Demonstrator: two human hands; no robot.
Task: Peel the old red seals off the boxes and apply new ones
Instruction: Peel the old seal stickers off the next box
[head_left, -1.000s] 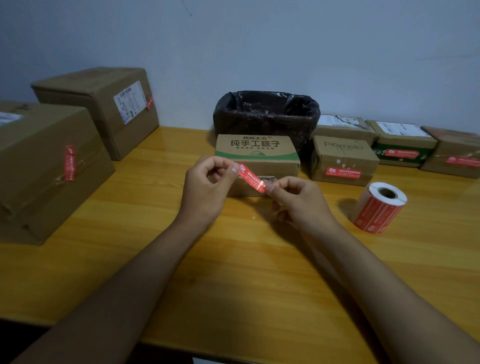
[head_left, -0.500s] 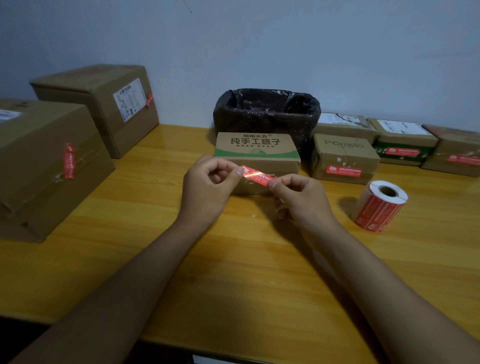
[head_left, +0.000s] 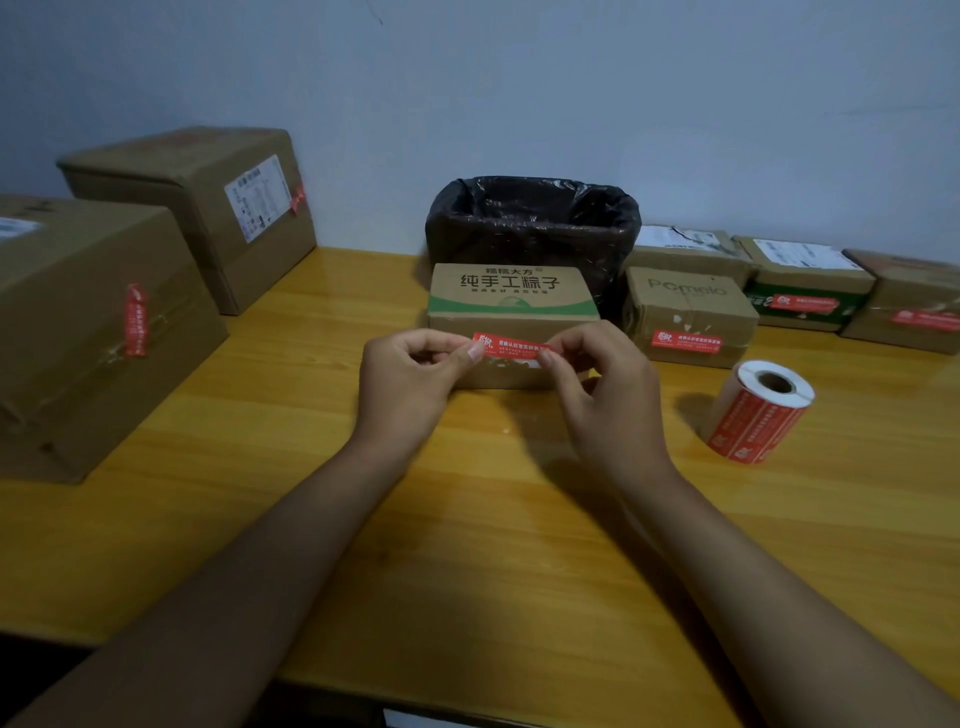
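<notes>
While both hands hold it level, I've got a fresh red seal (head_left: 511, 347) stretched in front of the near face of the middle box (head_left: 511, 312). My left hand (head_left: 410, 382) pinches its left end between thumb and forefinger, and my right hand (head_left: 605, 384) pinches its right end the same way. I judge this to be the apply step: the old seal looks gone from this box, and the new one is lined up but, as far as I can tell, not pressed down yet. Next move calls for bringing it flat onto the cardboard, keeping it straight, then rubbing along it so no wrinkle sets.

Counting now: seven boxes on the table (head_left: 467, 545), two big ones at left, one in the middle, four at right. Five of them show a red seal. One roll of seals (head_left: 761, 410) lies near right. One bin with a black bag (head_left: 532, 223) stands far, behind the middle box.
</notes>
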